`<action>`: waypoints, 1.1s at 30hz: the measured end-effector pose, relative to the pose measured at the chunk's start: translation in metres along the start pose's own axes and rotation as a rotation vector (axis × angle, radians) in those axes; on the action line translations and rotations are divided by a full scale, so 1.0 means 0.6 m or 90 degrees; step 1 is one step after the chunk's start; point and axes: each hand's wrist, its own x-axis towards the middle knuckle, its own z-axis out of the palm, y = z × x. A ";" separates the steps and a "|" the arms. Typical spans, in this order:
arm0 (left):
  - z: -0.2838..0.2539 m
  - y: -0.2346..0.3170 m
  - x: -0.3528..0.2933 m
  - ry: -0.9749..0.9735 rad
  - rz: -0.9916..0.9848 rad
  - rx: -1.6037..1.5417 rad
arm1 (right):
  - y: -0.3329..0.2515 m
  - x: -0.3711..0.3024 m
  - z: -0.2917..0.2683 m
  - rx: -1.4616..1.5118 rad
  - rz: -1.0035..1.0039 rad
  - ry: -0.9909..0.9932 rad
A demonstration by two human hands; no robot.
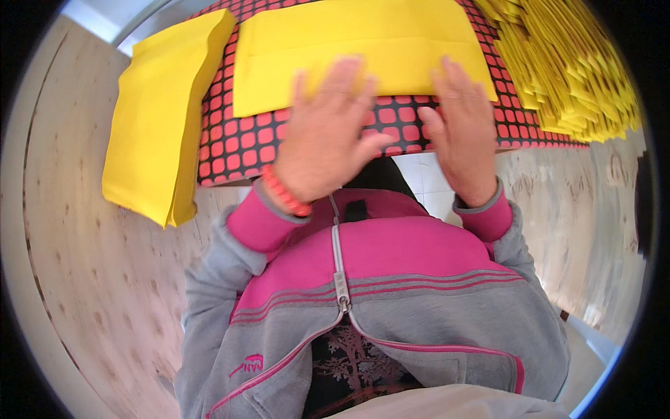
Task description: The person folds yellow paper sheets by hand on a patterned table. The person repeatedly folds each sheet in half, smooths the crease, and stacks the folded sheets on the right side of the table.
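Observation:
A flat yellow sheet (300, 49), fabric or paper, lies across the middle of the table with faint crease lines along it. My left hand (326, 129), a red beaded bracelet on its wrist, reaches over the sheet's near edge with its fingers spread and slightly blurred. To its right, my right hand (462, 126) also has its fingers stretched out at the near edge. Neither hand holds anything. Whether the fingertips press on the sheet or hover just above it, I cannot tell.
A red-and-black checked cloth (241, 143) covers the table. At the left, a thick yellow folded stack (150, 126) overhangs the table edge. At the right, many folded yellow pieces (565, 70) form a fanned pile. Wooden boards (77, 244) stand at the left side.

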 end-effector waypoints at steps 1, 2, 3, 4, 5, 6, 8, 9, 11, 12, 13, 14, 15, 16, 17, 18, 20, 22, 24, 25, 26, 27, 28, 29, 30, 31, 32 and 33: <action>0.007 0.013 0.007 0.008 0.052 -0.039 | -0.019 0.011 0.020 0.051 -0.041 0.002; 0.009 0.016 0.010 -0.028 0.054 -0.070 | -0.030 0.015 0.030 0.096 -0.059 -0.040; 0.008 0.012 0.008 -0.056 0.028 -0.054 | -0.035 0.016 0.038 0.130 -0.081 -0.091; 0.006 0.004 0.003 -0.070 0.014 -0.044 | -0.032 0.014 0.041 0.108 -0.072 -0.087; 0.004 -0.008 -0.005 -0.105 -0.009 -0.032 | -0.024 0.010 0.042 0.082 -0.067 -0.092; -0.002 -0.025 -0.018 -0.073 -0.013 -0.003 | -0.012 0.004 0.041 0.058 -0.066 -0.087; -0.015 -0.061 -0.049 -0.068 -0.067 0.019 | 0.025 -0.010 0.028 0.019 -0.022 -0.078; -0.022 -0.078 -0.064 -0.049 -0.081 0.038 | 0.044 -0.016 0.021 0.000 -0.006 -0.067; -0.035 -0.109 -0.087 -0.052 -0.127 0.055 | 0.076 -0.028 0.005 -0.016 0.007 -0.050; -0.040 -0.121 -0.094 -0.051 -0.140 0.077 | 0.087 -0.034 -0.001 -0.024 0.029 -0.042; -0.043 -0.131 -0.096 -0.048 -0.145 0.092 | 0.095 -0.039 -0.006 -0.031 0.029 -0.038; -0.046 -0.137 -0.096 -0.052 -0.154 0.103 | 0.102 -0.043 -0.013 -0.038 0.045 -0.037; -0.046 -0.139 -0.092 -0.055 -0.166 0.121 | 0.107 -0.047 -0.020 -0.045 0.075 -0.036; -0.048 -0.139 -0.087 -0.034 -0.144 0.161 | 0.109 -0.049 -0.024 -0.057 0.079 -0.024; -0.049 -0.135 -0.079 -0.055 -0.164 0.205 | 0.111 -0.050 -0.029 -0.098 0.087 -0.026; -0.048 -0.130 -0.068 -0.038 -0.152 0.248 | 0.110 -0.049 -0.032 -0.132 0.101 -0.026; -0.046 -0.112 -0.046 -0.004 -0.078 0.207 | 0.106 -0.045 -0.035 -0.201 0.109 -0.012; -0.043 -0.092 -0.026 0.027 -0.004 0.186 | 0.099 -0.034 -0.035 -0.159 0.070 0.029; -0.043 -0.082 -0.006 -0.022 -0.013 0.124 | 0.090 -0.020 -0.027 -0.083 0.009 0.060; -0.043 -0.081 0.003 -0.039 -0.007 0.097 | 0.085 -0.012 -0.022 -0.056 -0.011 0.033; -0.043 -0.083 0.013 -0.021 0.013 0.117 | 0.082 -0.005 -0.016 -0.024 -0.026 0.008; -0.045 -0.088 0.022 -0.045 0.009 0.132 | 0.082 0.003 -0.010 0.010 -0.046 -0.017; -0.049 -0.094 0.027 -0.055 0.015 0.149 | 0.086 0.010 -0.007 0.030 -0.069 -0.006; -0.052 -0.100 0.031 -0.067 0.017 0.167 | 0.092 0.017 -0.002 0.057 -0.062 0.000; -0.051 -0.104 0.034 -0.062 0.030 0.201 | 0.101 0.023 0.002 0.083 -0.060 0.006; -0.052 -0.109 0.036 -0.040 0.043 0.194 | 0.113 0.029 0.004 0.108 -0.058 0.014; -0.052 -0.113 0.037 -0.026 0.055 0.190 | 0.125 0.033 0.007 0.079 -0.069 0.040; -0.053 -0.117 0.036 -0.013 0.068 0.185 | 0.139 0.035 0.006 0.056 -0.081 0.040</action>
